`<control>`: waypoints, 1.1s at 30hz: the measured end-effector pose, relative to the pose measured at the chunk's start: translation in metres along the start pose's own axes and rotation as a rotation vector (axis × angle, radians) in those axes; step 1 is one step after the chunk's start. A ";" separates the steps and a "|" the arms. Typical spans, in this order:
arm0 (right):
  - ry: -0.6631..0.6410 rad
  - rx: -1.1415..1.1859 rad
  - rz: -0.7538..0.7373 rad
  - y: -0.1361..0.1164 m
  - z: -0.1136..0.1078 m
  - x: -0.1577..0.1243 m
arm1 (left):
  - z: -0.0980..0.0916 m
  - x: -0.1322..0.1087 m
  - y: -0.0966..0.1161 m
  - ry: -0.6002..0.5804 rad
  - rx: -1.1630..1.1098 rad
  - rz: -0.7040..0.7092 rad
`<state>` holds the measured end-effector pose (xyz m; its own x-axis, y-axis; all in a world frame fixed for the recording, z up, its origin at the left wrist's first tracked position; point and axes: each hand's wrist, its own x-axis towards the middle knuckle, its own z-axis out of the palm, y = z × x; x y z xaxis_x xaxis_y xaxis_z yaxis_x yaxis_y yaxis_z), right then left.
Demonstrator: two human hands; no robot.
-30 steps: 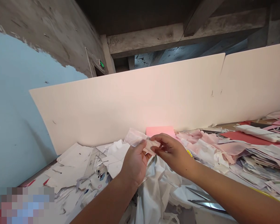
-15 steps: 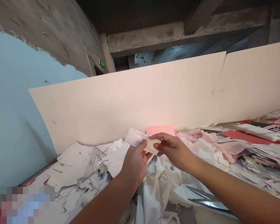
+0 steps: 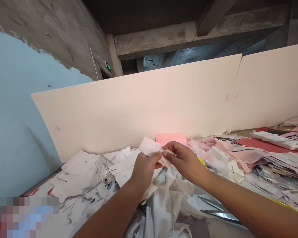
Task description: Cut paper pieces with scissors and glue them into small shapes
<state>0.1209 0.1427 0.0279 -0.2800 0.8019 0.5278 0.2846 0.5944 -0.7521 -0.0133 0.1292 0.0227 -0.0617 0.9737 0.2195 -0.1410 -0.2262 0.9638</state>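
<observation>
Between both hands is a small pale pink fabric piece (image 3: 150, 145), its free end sticking up to the left. My left hand (image 3: 145, 168) pinches it from below, thumb on top. My right hand (image 3: 182, 158) grips the right end between thumb and fingertips, close against the left thumb. The fingers cover much of the piece. Beneath the hands lies crumpled white cloth (image 3: 164, 205). Metal scissors (image 3: 220, 210) rest under my right forearm, their handles hidden. Just behind the hands stands a pink sheet (image 3: 171, 138) against the board.
A cream board (image 3: 139, 109) closes off the table's back. White paper pieces (image 3: 76, 172) and a clear ruler (image 3: 99, 168) lie left. To the right are pink fabric scraps (image 3: 218, 147), a stack of cut pieces (image 3: 280, 177), a white power strip (image 3: 278, 140) and a yellow tape measure (image 3: 202, 161).
Both hands have drawn closer together on the fabric piece, the left shifting slightly right. The piece's free end has moved a little right. Yellow tape now shows beside the right forearm.
</observation>
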 end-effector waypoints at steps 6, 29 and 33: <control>-0.050 0.148 0.010 0.007 0.003 0.001 | 0.003 -0.002 -0.001 0.069 0.023 0.005; -0.029 0.114 0.071 0.012 0.006 0.003 | 0.002 0.001 -0.007 0.088 -0.064 -0.031; -0.010 0.085 0.089 0.012 0.007 0.001 | 0.001 0.001 -0.005 0.111 -0.057 -0.006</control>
<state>0.1181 0.1504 0.0165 -0.2665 0.8503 0.4538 0.2301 0.5134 -0.8267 -0.0119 0.1316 0.0183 -0.1689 0.9666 0.1928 -0.1974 -0.2248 0.9542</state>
